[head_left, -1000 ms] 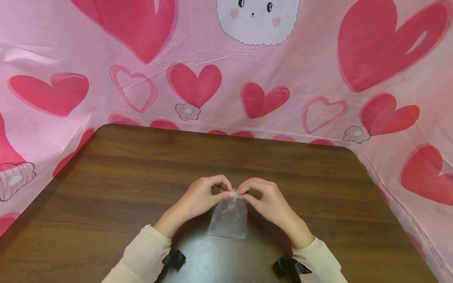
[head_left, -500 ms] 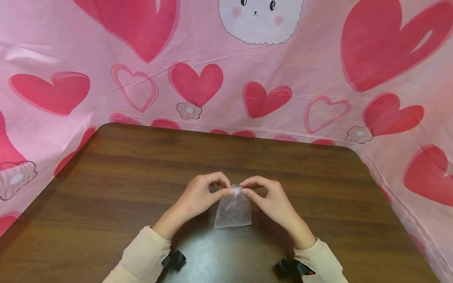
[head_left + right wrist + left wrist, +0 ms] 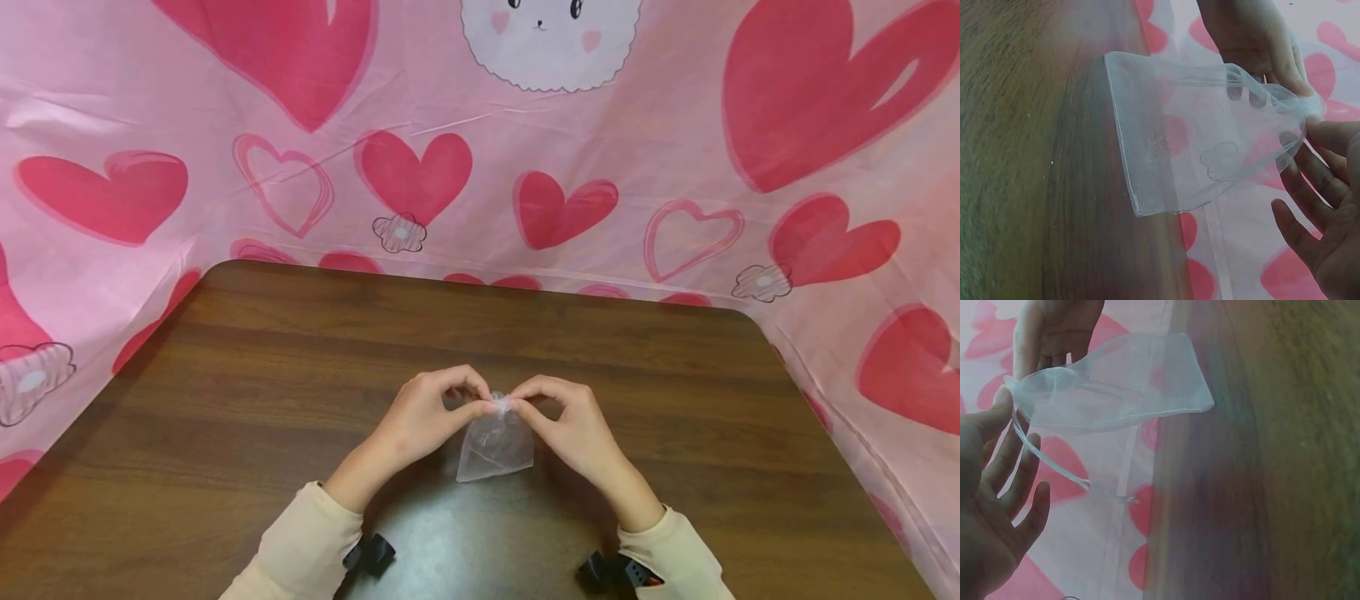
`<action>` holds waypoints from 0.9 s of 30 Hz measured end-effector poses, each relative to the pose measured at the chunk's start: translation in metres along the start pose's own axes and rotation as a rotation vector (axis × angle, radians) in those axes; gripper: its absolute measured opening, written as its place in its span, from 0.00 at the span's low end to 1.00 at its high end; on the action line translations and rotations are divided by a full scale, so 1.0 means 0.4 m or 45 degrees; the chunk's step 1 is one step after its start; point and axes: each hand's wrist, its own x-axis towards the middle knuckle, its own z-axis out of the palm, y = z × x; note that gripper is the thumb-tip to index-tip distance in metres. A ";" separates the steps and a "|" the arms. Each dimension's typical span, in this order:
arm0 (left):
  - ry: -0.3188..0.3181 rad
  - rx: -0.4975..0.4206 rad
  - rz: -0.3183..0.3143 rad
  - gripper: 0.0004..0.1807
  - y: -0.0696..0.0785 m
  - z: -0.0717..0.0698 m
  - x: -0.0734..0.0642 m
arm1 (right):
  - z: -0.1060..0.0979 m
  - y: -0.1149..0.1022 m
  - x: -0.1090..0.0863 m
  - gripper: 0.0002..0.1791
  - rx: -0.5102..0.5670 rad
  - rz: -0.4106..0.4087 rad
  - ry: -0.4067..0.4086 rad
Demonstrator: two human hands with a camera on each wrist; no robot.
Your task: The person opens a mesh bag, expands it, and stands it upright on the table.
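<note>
A small sheer white drawstring pouch hangs between both hands, its neck gathered into a bunch at the top. My left hand pinches one side of the neck between thumb and index finger. On the other side, my right hand pinches it the same way. In the left wrist view a white drawstring dangles from beside the left thumb. The right wrist view shows the mesh pouch see-through, with its flat bottom edge turned away from the fingers. Inside the pouch I make out no object.
A brown wooden table lies under the hands. Behind it and at its sides hangs a pink cloth printed with hearts. Black wrist devices sit by the cuffs of the beige sleeves.
Since a second ago the pouch's lower edge has swung up and slightly right. Both hands keep pinching the neck, with small finger shifts. Over the last half second little differs.
</note>
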 end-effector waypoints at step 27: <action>0.083 0.114 -0.018 0.07 -0.011 -0.009 0.000 | -0.017 -0.002 0.002 0.05 -0.128 -0.044 0.015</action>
